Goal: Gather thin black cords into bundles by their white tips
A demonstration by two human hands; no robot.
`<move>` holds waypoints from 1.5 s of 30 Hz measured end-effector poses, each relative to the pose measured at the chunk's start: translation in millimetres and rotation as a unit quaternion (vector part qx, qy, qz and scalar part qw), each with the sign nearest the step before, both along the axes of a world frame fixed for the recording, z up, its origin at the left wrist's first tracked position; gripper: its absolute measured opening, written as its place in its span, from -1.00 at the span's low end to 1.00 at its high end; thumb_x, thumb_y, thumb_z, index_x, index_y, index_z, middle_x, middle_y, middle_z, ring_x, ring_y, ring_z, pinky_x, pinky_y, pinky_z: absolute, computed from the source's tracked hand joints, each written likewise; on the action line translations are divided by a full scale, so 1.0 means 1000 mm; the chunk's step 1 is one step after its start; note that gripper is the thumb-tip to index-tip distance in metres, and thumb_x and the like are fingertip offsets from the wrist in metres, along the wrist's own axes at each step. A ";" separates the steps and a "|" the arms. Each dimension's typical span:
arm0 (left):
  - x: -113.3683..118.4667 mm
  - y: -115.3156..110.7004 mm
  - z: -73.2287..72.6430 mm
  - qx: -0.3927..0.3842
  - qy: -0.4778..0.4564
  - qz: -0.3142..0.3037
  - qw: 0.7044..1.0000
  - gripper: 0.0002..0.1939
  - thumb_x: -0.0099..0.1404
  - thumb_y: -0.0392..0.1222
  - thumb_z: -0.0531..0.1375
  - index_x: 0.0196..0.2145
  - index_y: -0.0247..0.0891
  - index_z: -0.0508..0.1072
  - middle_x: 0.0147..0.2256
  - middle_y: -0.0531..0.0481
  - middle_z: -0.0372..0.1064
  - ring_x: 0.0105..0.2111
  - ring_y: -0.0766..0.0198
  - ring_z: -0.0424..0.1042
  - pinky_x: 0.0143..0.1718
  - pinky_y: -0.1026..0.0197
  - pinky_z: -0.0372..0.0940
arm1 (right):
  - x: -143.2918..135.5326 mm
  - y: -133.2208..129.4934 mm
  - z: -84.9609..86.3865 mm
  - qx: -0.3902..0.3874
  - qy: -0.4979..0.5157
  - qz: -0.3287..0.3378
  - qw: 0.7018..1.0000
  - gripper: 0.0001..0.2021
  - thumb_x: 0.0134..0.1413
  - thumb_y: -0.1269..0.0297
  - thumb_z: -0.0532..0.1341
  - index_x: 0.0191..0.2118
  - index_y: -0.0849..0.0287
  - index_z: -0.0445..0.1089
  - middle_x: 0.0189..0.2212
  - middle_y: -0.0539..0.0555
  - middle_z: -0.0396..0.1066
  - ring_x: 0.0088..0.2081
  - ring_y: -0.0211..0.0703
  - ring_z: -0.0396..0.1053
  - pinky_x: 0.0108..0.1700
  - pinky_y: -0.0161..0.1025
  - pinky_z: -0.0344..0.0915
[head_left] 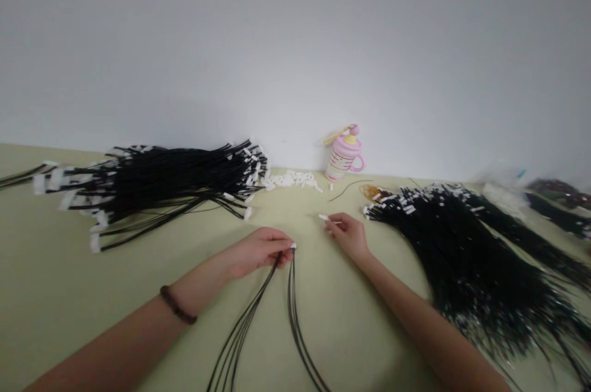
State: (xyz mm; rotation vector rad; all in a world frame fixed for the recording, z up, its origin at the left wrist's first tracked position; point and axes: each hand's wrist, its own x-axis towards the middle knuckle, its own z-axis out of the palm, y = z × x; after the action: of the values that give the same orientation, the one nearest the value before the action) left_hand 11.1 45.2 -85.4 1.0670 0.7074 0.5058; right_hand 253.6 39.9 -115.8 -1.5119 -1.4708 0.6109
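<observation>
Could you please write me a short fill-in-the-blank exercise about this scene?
1. The dark bracelet is on the ____ arm.
2. The right hand holds a small piece whose colour is ____.
3. The wires in the left hand are coloured ____.
4. The cup has a handle coloured ____.

Missing words: left; white; black; pink.

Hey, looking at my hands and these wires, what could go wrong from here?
The white piece pinched in your right hand could slip and drop. The wires hanging from your left hand in two bunches might cross or tangle. The cup stands near the loose white bits, so knocking it over could scatter them.
</observation>
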 end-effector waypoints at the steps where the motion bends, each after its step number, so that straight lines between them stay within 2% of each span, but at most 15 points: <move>1: 0.002 -0.003 0.000 0.019 0.014 -0.013 1.000 -0.77 0.05 -0.10 0.27 -0.45 -0.37 0.48 -0.50 -0.05 0.39 -0.51 0.35 0.30 -0.45 0.28 0.19 | -0.004 -0.017 -0.001 -0.006 0.014 0.014 1.000 -0.64 -0.06 -0.01 0.19 -0.34 0.25 0.36 -0.47 0.11 0.46 -0.44 -0.16 0.45 -0.46 -0.30 0.38; 5: 0.005 -0.010 0.001 0.051 0.027 -0.061 0.996 -0.80 0.11 -0.15 0.22 -0.40 -0.37 0.50 -0.45 -0.09 0.42 -0.44 0.31 0.35 -0.40 0.29 0.21 | -0.022 -0.068 -0.001 -0.004 0.059 0.077 0.995 -0.77 -0.09 0.14 0.26 -0.40 0.22 0.36 -0.44 0.09 0.46 -0.45 -0.24 0.42 -0.40 -0.32 0.38; 8: 0.005 -0.013 0.000 0.036 0.021 -0.087 0.995 -0.82 0.10 -0.19 0.21 -0.36 -0.34 0.52 -0.42 -0.09 0.43 -0.41 0.28 0.36 -0.35 0.27 0.25 | -0.032 -0.083 0.000 0.026 0.061 0.101 0.993 -0.85 -0.10 0.23 0.27 -0.46 0.21 0.37 -0.41 0.08 0.45 -0.40 -0.25 0.40 -0.39 -0.36 0.35; 14: 0.004 -0.017 0.003 0.047 0.038 -0.087 0.994 -0.82 0.06 -0.23 0.22 -0.34 -0.31 0.54 -0.40 -0.10 0.44 -0.38 0.24 0.37 -0.32 0.24 0.26 | -0.039 -0.083 0.000 0.022 0.076 0.093 0.993 -0.85 -0.11 0.25 0.29 -0.37 0.20 0.44 -0.44 0.06 0.47 -0.42 -0.24 0.41 -0.39 -0.35 0.36; 22: 0.011 -0.019 0.011 0.077 0.087 -0.087 0.989 -0.82 0.10 -0.16 0.21 -0.42 -0.33 0.53 -0.49 -0.05 0.38 -0.48 0.34 0.29 -0.45 0.32 0.17 | -0.039 -0.083 0.013 0.112 0.038 0.114 0.986 -0.91 -0.03 0.33 0.26 -0.34 0.13 0.50 -0.40 0.05 0.44 -0.37 -0.28 0.36 -0.42 -0.39 0.27; 28: 0.011 -0.019 0.006 0.047 0.049 -0.076 0.995 -0.84 0.08 -0.20 0.23 -0.38 -0.33 0.53 -0.47 -0.06 0.37 -0.44 0.31 0.31 -0.45 0.31 0.18 | -0.042 -0.090 0.014 0.127 0.043 0.069 0.989 -0.90 -0.03 0.31 0.27 -0.33 0.14 0.48 -0.40 0.05 0.44 -0.38 -0.28 0.36 -0.35 -0.34 0.31; 34: 0.013 -0.019 0.006 0.015 0.042 -0.058 0.997 -0.84 0.08 -0.21 0.24 -0.38 -0.35 0.52 -0.49 -0.04 0.36 -0.45 0.34 0.31 -0.43 0.31 0.19 | -0.043 -0.092 0.013 0.154 0.036 0.068 0.985 -0.91 -0.03 0.33 0.27 -0.33 0.15 0.47 -0.40 0.04 0.44 -0.37 -0.28 0.37 -0.28 -0.31 0.31; 40: 0.013 -0.019 0.008 0.030 0.063 -0.097 0.993 -0.84 0.10 -0.19 0.24 -0.41 -0.37 0.49 -0.53 0.01 0.35 -0.50 0.41 0.28 -0.46 0.35 0.14 | -0.045 -0.092 0.007 0.160 0.050 0.076 0.983 -0.92 -0.04 0.33 0.28 -0.34 0.13 0.48 -0.41 0.04 0.44 -0.36 -0.26 0.38 -0.29 -0.31 0.32; 45: 0.013 -0.020 0.010 0.049 0.092 -0.105 0.989 -0.83 0.12 -0.17 0.22 -0.40 -0.36 0.49 -0.53 0.02 0.34 -0.50 0.42 0.26 -0.48 0.36 0.12 | -0.047 -0.093 0.007 0.151 0.094 0.095 0.979 -0.93 -0.07 0.37 0.30 -0.37 0.11 0.49 -0.40 0.05 0.46 -0.34 -0.23 0.40 -0.27 -0.28 0.34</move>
State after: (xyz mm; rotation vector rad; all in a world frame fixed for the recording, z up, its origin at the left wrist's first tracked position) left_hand 24.0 25.2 -75.0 1.2758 0.7273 0.2639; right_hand 206.4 -53.0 -109.1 -1.0592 -1.4939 0.5937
